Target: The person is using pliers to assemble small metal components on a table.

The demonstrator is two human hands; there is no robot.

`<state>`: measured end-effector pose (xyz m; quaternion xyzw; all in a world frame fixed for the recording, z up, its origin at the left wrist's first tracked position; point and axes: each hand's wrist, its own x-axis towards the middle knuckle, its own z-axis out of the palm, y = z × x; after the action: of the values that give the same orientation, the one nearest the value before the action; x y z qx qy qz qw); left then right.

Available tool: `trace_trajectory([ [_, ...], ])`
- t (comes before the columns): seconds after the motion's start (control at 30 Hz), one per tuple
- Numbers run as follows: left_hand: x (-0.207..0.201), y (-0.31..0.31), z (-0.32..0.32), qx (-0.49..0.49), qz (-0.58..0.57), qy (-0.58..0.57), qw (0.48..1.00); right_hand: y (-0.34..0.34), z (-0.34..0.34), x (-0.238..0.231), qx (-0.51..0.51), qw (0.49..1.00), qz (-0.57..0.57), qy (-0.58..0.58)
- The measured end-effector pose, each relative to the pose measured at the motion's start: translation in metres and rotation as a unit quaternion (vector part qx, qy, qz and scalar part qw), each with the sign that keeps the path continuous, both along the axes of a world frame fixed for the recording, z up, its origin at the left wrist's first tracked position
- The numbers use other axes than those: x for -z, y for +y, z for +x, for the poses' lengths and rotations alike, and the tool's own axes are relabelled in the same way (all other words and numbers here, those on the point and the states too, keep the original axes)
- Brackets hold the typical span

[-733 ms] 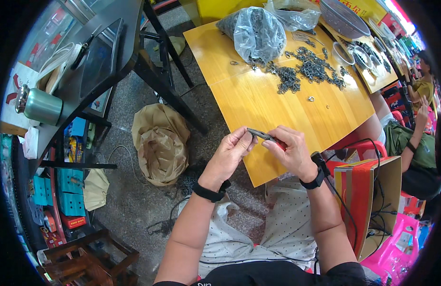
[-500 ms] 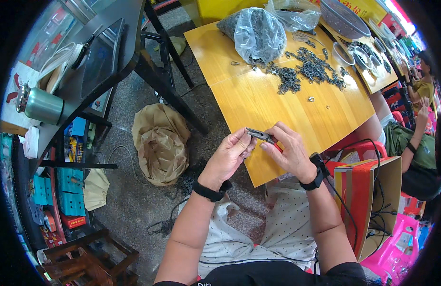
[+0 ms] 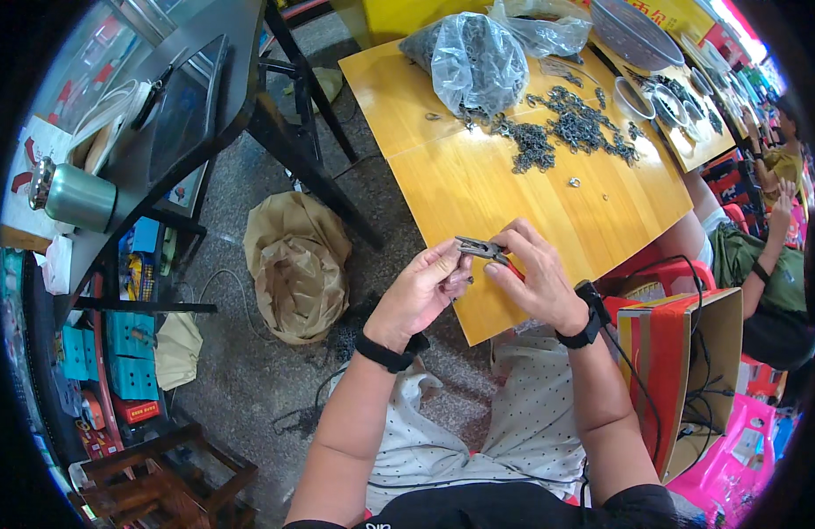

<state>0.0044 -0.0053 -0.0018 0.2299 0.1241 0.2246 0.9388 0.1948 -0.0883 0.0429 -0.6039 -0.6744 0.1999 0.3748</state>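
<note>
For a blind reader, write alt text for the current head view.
A bare right hand holds red-handled dark metal pliers beside the bare left hand, at a yellow wooden table. On it lie scattered small dark metallic pieces and a clear plastic bag holding more; a crumpled brown sack sits on grey floor.

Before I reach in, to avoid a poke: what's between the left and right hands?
Pliers, held in the right hand, nose toward the left hand; head view.
</note>
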Motion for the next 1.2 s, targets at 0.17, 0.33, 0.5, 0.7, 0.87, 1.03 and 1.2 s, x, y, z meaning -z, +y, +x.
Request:
trace_trajectory([
  [0.17,-0.0034,-0.0010,-0.0027,0.019,-0.040,-0.010,0.999,0.0007,0.0023,0.0018,-0.019,1.000,0.000,-0.011],
  [0.33,-0.0017,-0.0023,-0.0022,0.042,-0.063,-0.033,0.997,0.0005,0.0048,0.0029,-0.021,0.999,0.028,-0.038],
  [0.5,0.0004,-0.0021,-0.0032,0.048,-0.054,-0.031,0.997,0.0011,0.0049,0.0021,-0.022,0.998,0.042,-0.046],
  [0.7,-0.0002,-0.0022,-0.0024,0.051,-0.045,-0.044,0.997,0.0013,0.0045,0.0038,-0.016,0.998,0.051,-0.046],
  [0.87,-0.0014,-0.0025,-0.0022,0.041,-0.043,-0.034,0.998,0.0017,0.0041,0.0027,-0.017,0.997,0.050,-0.047],
  [1.03,-0.0029,-0.0021,-0.0028,0.042,-0.036,-0.029,0.998,0.0027,0.0028,0.0042,-0.017,0.997,0.062,-0.046],
  [1.2,-0.0042,-0.0025,-0.0026,0.030,-0.026,-0.004,0.999,0.0035,0.0016,0.0035,-0.013,0.998,0.051,-0.020],
])
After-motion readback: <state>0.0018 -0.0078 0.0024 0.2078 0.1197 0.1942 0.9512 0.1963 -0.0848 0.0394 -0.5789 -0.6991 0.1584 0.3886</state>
